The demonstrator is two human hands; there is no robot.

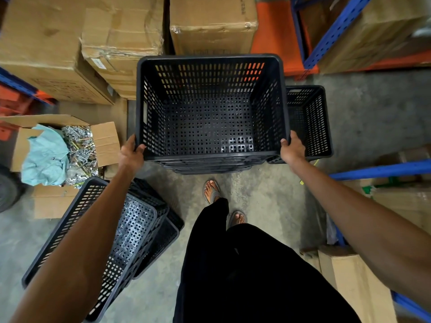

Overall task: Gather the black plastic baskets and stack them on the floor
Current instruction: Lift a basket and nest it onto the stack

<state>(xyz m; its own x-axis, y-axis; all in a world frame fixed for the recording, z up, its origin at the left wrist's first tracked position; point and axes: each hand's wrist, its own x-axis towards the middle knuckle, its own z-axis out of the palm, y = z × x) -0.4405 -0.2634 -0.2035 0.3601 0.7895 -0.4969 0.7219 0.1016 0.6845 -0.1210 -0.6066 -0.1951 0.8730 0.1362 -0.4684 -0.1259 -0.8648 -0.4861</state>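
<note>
Stack: large black slotted plastic basket [210, 108] tops nested ones on grey concrete floor [363, 117].
Hands: left hand [130, 152] and right hand [292, 149] clasp its near corners.
Left: smaller black basket [307, 120] beside stack; tilted black baskets [130, 229] nearer, leftward.

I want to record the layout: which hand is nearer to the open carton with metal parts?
Left. The left hand grips the big basket's near-left corner, close beside the carton. The right hand holds the near-right corner, across the basket.
</note>
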